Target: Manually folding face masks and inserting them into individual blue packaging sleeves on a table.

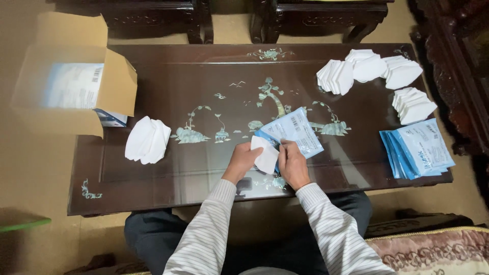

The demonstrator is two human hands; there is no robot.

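Note:
My left hand (241, 160) and my right hand (292, 164) meet over the near middle of a dark inlaid table (168, 81). Between them is a folded white mask (266, 155), pinched by my left hand at its left edge. My right hand grips the near end of a blue and white flat pouch (294, 131), which slants away to the upper right. The mask sits at the pouch's near end; whether part of it is inside the pouch is hidden by my fingers.
A pile of white masks (147, 140) lies left of my hands. Several more mask piles (374, 69) sit at the far right, with a stack of blue pouches (417, 148) below them. An open cardboard box (71, 84) overhangs the table's left end.

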